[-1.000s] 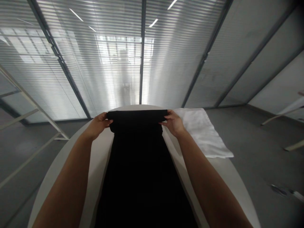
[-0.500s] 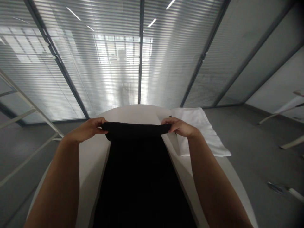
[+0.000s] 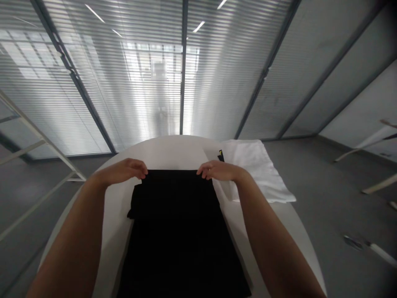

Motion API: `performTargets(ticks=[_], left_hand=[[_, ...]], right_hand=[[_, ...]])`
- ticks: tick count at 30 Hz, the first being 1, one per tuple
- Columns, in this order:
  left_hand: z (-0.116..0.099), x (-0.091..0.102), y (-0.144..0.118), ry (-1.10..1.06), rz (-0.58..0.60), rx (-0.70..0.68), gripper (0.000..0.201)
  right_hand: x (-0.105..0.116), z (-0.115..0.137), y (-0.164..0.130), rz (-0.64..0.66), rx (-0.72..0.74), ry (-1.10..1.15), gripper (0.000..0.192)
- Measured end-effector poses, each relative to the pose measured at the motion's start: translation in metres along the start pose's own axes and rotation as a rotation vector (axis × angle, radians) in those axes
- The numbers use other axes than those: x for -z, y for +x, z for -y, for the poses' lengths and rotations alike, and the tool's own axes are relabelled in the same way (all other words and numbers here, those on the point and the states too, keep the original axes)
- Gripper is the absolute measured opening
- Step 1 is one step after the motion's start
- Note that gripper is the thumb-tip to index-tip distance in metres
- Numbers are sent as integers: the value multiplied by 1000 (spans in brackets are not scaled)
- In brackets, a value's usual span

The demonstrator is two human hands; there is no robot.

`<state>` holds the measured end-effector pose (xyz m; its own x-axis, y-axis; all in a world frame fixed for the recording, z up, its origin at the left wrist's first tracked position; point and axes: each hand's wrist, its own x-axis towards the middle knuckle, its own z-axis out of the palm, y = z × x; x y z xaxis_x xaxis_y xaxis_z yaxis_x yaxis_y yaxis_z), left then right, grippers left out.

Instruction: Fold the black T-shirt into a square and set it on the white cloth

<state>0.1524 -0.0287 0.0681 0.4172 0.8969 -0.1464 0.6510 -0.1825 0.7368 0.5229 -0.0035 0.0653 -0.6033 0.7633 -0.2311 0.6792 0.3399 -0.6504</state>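
Observation:
A black piece of cloth [image 3: 186,252] lies lengthwise on the white round table [image 3: 173,151], running toward me. Its far end is doubled over into a flap [image 3: 176,198] that rests on the rest of the cloth. My left hand [image 3: 130,170] pinches the far left corner of the fold, its fingers curled. At the far right corner, my right hand [image 3: 217,169] has its fingertips closed on the same folded edge. Whether the cloth is a garment, I cannot tell.
A folded white cloth [image 3: 251,169] lies on the table's right side, with a small black and yellow item [image 3: 221,155] at its left edge. A white metal frame [image 3: 40,136] stands on the left. Glass partitions with blinds [image 3: 139,95] rise beyond the table.
The far edge of the cloth, held up as a rolled strip before, now lies flat, with its flap turned toward me. Both hands have come closer together and slightly lower.

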Motion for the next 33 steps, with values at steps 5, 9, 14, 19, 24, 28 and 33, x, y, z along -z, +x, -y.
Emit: performTargets(ticks=[5,9,14,19,24,28,33], left_hand=[[-21,-72,14,520,-492,40,36],[-20,-120,10,598,-400,-41,54],[-3,-137,-4,664,-413,23,58],[-2,-137,-7,634,-456,72,59],[3,-132,-2,582,-509,92,55],[14,-122,-1,463,-562,118,47],[23,-117,-2,418,-616,142,45]], right_hand=[[-55,30,9,-368,-103,-430,41],[-108,37,6,-491,-102,-512,56],[-133,16,-11,-444,-88,-522,62],[-127,3,-15,-449,-196,-479,63],[-126,1,-9,-456,-211,-457,63],[-124,2,-6,-449,-211,-461,62],[-121,2,-4,-451,-219,-439,61]])
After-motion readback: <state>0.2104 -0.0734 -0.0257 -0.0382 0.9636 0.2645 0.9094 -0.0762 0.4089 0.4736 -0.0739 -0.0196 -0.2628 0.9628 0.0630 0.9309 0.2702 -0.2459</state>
